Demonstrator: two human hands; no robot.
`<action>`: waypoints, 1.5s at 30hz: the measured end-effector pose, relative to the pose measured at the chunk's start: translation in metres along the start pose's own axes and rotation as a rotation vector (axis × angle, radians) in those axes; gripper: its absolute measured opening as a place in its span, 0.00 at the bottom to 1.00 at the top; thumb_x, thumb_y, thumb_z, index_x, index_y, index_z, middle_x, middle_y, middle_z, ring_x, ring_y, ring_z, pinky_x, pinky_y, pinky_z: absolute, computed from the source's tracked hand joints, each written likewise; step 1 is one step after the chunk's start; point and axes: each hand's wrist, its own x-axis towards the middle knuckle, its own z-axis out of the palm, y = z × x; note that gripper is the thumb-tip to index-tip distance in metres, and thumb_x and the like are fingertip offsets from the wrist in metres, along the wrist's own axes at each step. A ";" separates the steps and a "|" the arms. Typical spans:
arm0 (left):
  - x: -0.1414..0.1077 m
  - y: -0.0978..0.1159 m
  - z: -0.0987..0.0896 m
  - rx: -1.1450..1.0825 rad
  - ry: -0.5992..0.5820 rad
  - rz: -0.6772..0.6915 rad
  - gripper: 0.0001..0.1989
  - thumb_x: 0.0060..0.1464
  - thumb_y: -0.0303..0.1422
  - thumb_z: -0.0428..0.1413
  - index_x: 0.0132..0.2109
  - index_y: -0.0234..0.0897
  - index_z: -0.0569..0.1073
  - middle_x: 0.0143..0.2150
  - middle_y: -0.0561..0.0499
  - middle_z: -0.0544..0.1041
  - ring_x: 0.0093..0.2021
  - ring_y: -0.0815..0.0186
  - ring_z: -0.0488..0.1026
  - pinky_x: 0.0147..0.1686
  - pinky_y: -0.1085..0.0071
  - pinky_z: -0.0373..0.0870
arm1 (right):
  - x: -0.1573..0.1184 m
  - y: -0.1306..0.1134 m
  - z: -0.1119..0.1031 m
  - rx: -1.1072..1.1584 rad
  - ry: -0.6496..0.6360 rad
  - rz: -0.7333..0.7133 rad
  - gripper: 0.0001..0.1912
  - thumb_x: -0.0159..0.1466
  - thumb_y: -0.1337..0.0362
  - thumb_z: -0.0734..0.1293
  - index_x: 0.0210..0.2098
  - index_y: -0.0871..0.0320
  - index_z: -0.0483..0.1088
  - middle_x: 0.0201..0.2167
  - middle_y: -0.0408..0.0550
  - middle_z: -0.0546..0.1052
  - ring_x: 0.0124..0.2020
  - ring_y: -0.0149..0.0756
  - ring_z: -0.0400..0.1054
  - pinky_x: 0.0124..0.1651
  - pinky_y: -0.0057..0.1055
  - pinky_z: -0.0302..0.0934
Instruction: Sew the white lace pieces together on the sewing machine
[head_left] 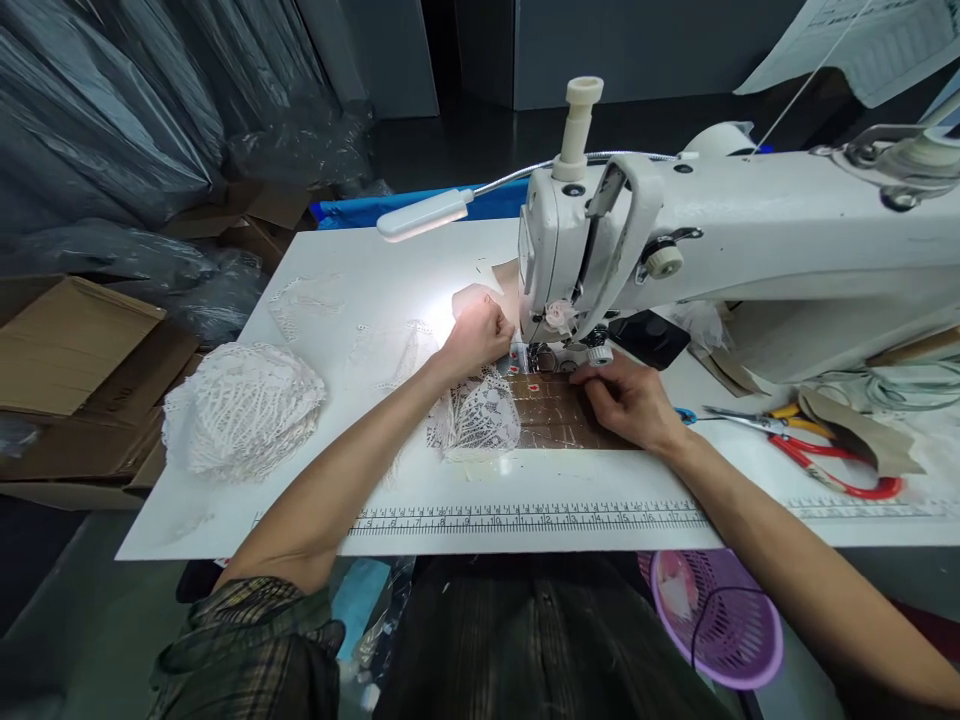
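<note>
My left hand (480, 328) is closed in a pinch just left of the needle area of the white sewing machine (570, 235). What its fingertips hold is hidden. A piece of white lace (484, 412) lies below that hand, partly over the brown machine bed plate (555, 418). My right hand (628, 398) rests on the right side of this plate, its fingers bent close to the presser foot (541, 357). Whether anything thin is between those fingers cannot be made out. More thin lace (405, 355) is spread left of the left hand, faint against the white table.
A pile of white lace (244, 410) sits at the table's left. Red-handled scissors (832, 465) and a black phone-like object (649, 338) lie to the right. A lamp (424, 215) overhangs the table (300, 520). Below is a purple basket (720, 640); cardboard boxes (75, 340) stand left.
</note>
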 end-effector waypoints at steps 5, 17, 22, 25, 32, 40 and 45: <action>-0.004 0.017 -0.029 0.214 -0.096 0.056 0.05 0.54 0.25 0.51 0.37 0.35 0.71 0.33 0.46 0.73 0.34 0.61 0.71 0.32 0.65 0.67 | -0.005 -0.032 0.019 -0.001 -0.319 -0.353 0.16 0.64 0.72 0.59 0.48 0.59 0.73 0.48 0.54 0.76 0.51 0.44 0.69 0.56 0.46 0.64; -0.118 0.029 -0.106 0.565 -0.127 0.075 0.07 0.63 0.29 0.47 0.41 0.34 0.70 0.43 0.47 0.74 0.40 0.64 0.72 0.39 0.67 0.67 | 0.015 -0.061 0.047 -0.072 -0.371 -0.495 0.13 0.65 0.74 0.60 0.46 0.61 0.72 0.46 0.54 0.77 0.49 0.46 0.69 0.54 0.49 0.64; -0.132 0.021 -0.098 0.516 -0.052 -0.018 0.07 0.64 0.29 0.48 0.39 0.34 0.70 0.39 0.48 0.74 0.35 0.66 0.70 0.34 0.69 0.64 | 0.037 -0.095 0.078 -0.012 -0.340 -0.302 0.10 0.67 0.67 0.61 0.45 0.63 0.69 0.40 0.55 0.74 0.38 0.39 0.69 0.42 0.37 0.66; -0.137 0.015 -0.092 0.448 -0.025 -0.076 0.08 0.63 0.31 0.49 0.36 0.35 0.70 0.36 0.50 0.73 0.33 0.67 0.69 0.32 0.70 0.63 | 0.040 -0.107 0.102 -0.188 -0.391 -0.131 0.11 0.66 0.59 0.64 0.40 0.63 0.67 0.35 0.54 0.71 0.29 0.37 0.64 0.31 0.33 0.60; -0.144 -0.001 -0.079 0.370 0.035 -0.150 0.08 0.63 0.36 0.51 0.42 0.35 0.68 0.40 0.49 0.70 0.33 0.67 0.68 0.33 0.68 0.66 | 0.039 -0.096 0.107 -0.204 -0.393 -0.004 0.05 0.64 0.67 0.60 0.31 0.60 0.66 0.29 0.49 0.69 0.27 0.33 0.58 0.29 0.30 0.50; -0.149 -0.005 -0.081 0.381 -0.072 -0.088 0.18 0.59 0.44 0.56 0.50 0.38 0.65 0.47 0.46 0.68 0.40 0.61 0.69 0.34 0.66 0.67 | 0.056 -0.093 0.088 0.160 -0.411 0.462 0.07 0.59 0.65 0.63 0.25 0.58 0.68 0.21 0.41 0.70 0.22 0.29 0.59 0.26 0.28 0.51; -0.146 -0.003 -0.080 0.395 0.026 -0.001 0.18 0.59 0.43 0.56 0.50 0.38 0.67 0.48 0.47 0.72 0.44 0.60 0.69 0.41 0.63 0.67 | 0.058 -0.088 0.088 0.246 -0.426 0.509 0.08 0.62 0.63 0.62 0.27 0.58 0.65 0.20 0.40 0.67 0.22 0.29 0.58 0.25 0.29 0.51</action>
